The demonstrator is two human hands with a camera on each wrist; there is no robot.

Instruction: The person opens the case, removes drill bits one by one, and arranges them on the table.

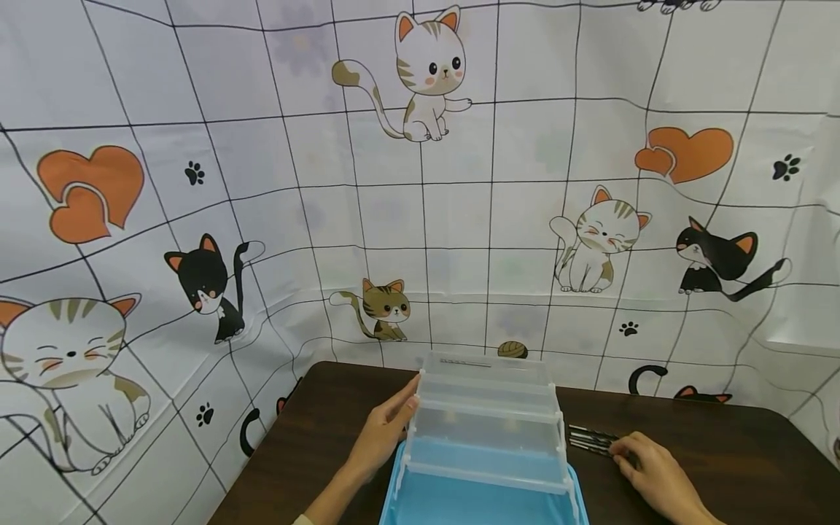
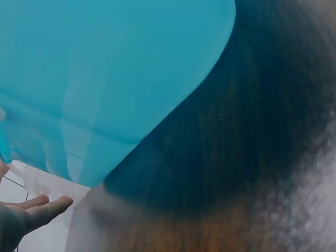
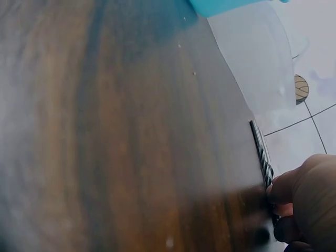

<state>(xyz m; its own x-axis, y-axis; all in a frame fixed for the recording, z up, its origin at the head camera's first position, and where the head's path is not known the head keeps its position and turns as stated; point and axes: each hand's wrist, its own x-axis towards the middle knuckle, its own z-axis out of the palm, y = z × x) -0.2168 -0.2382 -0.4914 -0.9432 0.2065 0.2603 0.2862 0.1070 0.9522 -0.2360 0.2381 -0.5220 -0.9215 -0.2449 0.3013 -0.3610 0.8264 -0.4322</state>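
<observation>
In the head view a light-blue box (image 1: 472,503) stands on the table with translucent tiered trays (image 1: 492,430) opened out above it. My left hand (image 1: 383,430) is at the left side of the trays, its fingertips by the tray edge. In the left wrist view its fingers (image 2: 50,210) look fairly straight beside the blue wall. On the right, several dark metal drill bits (image 1: 590,440) lie side by side on the table. My right hand (image 1: 656,470) pinches their near ends with curled fingers. A spiral-fluted drill bit (image 3: 262,152) shows at those fingertips in the right wrist view.
The dark brown wooden table (image 1: 735,445) extends on both sides of the box. Behind it hangs a white cloth (image 1: 525,153) with a black grid and cartoon cats, reaching the table's back edge and running along the left side.
</observation>
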